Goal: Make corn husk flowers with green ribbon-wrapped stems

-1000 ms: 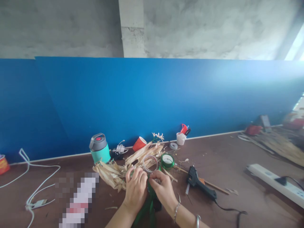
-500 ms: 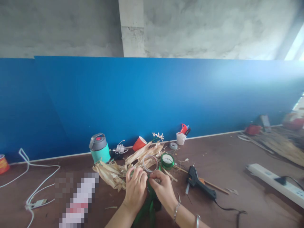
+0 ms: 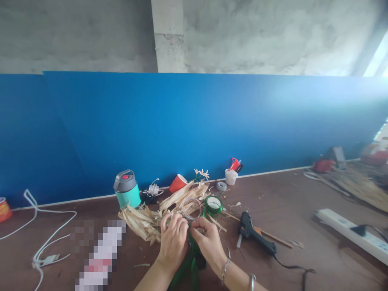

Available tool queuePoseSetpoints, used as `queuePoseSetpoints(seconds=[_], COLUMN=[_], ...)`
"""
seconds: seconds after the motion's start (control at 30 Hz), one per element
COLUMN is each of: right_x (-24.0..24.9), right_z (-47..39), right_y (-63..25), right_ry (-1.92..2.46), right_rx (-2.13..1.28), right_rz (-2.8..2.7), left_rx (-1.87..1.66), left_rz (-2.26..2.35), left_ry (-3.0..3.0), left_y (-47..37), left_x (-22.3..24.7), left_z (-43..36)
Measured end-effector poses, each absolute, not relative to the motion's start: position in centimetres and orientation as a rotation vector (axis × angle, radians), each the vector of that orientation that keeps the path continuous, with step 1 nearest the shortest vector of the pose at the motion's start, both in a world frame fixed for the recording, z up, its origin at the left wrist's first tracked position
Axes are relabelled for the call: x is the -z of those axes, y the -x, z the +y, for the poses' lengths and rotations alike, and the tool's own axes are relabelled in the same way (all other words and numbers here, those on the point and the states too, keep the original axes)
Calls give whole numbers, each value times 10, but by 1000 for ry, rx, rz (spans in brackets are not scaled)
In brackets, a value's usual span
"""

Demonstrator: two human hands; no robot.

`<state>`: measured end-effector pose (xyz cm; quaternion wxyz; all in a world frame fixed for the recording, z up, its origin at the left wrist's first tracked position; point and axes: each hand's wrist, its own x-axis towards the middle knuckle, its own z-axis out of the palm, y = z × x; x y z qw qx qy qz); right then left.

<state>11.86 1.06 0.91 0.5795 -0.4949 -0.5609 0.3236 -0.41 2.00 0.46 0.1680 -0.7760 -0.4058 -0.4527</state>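
Green strip | between and below my left hand and right hand | near each other, fingers curled; grip hidden, can't tell | seems light, limp; I'd pinch both edges up top

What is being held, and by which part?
Apparently the green strip, pinched near its upper end by the right hand; what the left hand holds is hidden.

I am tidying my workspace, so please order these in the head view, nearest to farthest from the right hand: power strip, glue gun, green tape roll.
1. Green tape roll: just beyond the right hand.
2. Glue gun: to its right.
3. Power strip: far right.
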Motion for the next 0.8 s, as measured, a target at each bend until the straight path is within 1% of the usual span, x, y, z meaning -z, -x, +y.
queuePoseSetpoints(seconds=[0.8], right_x=[-11], right_z=[9], right_y=[-118], right_ry=[1168], right_rx=[-757], right_rz=[-1309], left_rx=[1272], left_rz=[-1175], left_ry=[2204], left_y=[5], left_x=[-2], left_z=[21])
